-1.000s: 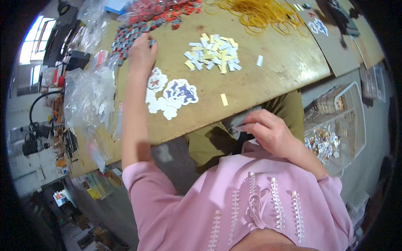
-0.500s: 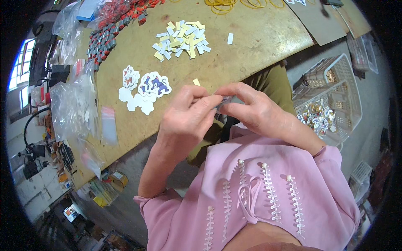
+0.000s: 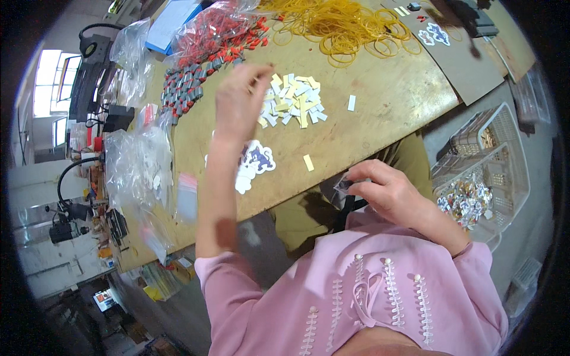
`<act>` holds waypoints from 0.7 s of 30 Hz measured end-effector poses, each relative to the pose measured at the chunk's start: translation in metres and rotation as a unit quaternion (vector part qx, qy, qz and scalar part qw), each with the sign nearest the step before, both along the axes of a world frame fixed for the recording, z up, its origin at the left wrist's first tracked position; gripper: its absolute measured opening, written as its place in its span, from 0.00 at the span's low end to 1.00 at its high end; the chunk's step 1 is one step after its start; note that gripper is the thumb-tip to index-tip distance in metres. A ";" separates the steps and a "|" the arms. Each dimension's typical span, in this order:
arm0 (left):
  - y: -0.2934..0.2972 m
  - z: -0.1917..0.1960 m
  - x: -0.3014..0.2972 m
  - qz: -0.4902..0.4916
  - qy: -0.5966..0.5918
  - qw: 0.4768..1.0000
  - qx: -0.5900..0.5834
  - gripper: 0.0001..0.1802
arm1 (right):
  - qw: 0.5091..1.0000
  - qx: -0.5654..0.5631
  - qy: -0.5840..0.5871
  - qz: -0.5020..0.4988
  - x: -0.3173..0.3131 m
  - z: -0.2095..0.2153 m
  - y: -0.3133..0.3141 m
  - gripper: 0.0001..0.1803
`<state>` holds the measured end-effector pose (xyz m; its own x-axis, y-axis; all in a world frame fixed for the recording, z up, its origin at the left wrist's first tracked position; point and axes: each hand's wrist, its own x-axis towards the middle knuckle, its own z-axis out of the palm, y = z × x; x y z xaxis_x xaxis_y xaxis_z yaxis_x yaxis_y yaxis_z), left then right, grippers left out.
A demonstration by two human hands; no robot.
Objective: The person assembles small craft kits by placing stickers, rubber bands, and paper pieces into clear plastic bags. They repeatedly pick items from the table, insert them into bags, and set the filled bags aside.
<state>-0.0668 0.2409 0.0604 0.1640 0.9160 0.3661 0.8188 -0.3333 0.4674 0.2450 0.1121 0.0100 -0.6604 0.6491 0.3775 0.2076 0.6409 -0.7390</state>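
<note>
Reaching out over a work table (image 3: pixel 409 83), the person's left hand (image 3: pixel 237 101) is at the far left, its fingers loosely curled beside a heap of small yellow and white strips (image 3: pixel 301 104). It is blurred, so whether it touches the strips or pinches anything cannot be told.

The right hand (image 3: pixel 385 188) is near the lap, just off the table's near edge, thumb and fingers drawn narrow on a small clear bag (image 3: pixel 342 185). What the bag contains, if anything, is too small to make out.

Half a second ago both hands met at the bag; now they are well apart, the left having gone back over the table while the right keeps the bag. That suggests a split of work: the right steadies, the left fetches.

Farther left than the heap lie grey and red pieces (image 3: pixel 183 92); beyond it, a tangle of yellow bands (image 3: pixel 347 26). Nearer, partly behind the left forearm, are printed cutouts (image 3: pixel 260 158). One yellow strip (image 3: pixel 308 162) lies alone, near the table's edge.
</note>
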 end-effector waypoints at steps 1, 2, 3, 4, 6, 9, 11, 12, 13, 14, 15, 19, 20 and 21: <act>0.022 -0.005 -0.012 0.028 0.024 0.999 0.027 0.09 | 1.000 0.005 -0.001 0.002 0.000 -0.003 0.001 0.19; 0.044 -0.011 -0.022 0.011 0.043 0.997 0.058 0.10 | 1.000 -0.005 0.004 0.003 0.000 -0.005 0.002 0.18; 0.066 -0.017 -0.030 -0.009 0.062 0.994 0.089 0.10 | 1.000 -0.015 0.009 0.002 0.001 -0.006 0.001 0.17; 0.086 -0.023 -0.032 -0.031 0.079 0.989 0.121 0.10 | 1.000 -0.024 0.013 -0.002 0.002 -0.008 0.001 0.16; 0.114 -0.033 -0.026 -0.018 0.094 0.992 0.078 0.11 | 1.000 -0.022 0.006 -0.018 0.006 -0.011 0.002 0.16; 0.135 -0.044 -0.021 0.019 0.165 0.985 0.047 0.13 | 0.999 -0.019 0.008 -0.035 0.014 -0.009 0.007 0.15; 0.124 -0.048 -0.025 0.061 0.177 0.981 0.038 0.13 | 0.999 -0.022 0.013 -0.037 0.018 -0.007 0.010 0.15; 0.118 -0.044 -0.021 0.061 0.161 0.985 0.009 0.11 | 0.999 -0.026 0.013 -0.045 0.021 -0.007 0.011 0.14; 0.106 -0.041 -0.016 0.072 0.069 0.995 -0.027 0.10 | 0.998 -0.030 0.013 -0.050 0.024 -0.006 0.012 0.14; 0.090 -0.029 -0.002 0.081 -0.025 0.994 -0.063 0.09 | 0.997 -0.037 0.019 -0.058 0.027 -0.004 0.014 0.14; 0.069 -0.016 0.013 0.091 -0.118 0.984 -0.098 0.08 | 0.997 -0.041 0.026 -0.065 0.028 0.000 0.016 0.14; -0.045 0.025 0.075 -0.100 -0.264 0.937 -0.206 0.05 | 0.995 -0.053 0.048 -0.075 0.030 0.014 0.019 0.14; -0.065 0.030 0.083 -0.163 -0.182 0.956 -0.161 0.06 | 0.997 -0.037 0.039 -0.061 0.028 0.017 0.021 0.13; -0.083 0.032 0.088 -0.221 -0.098 0.964 -0.114 0.08 | 0.997 -0.048 0.034 -0.044 0.025 0.021 0.020 0.13</act>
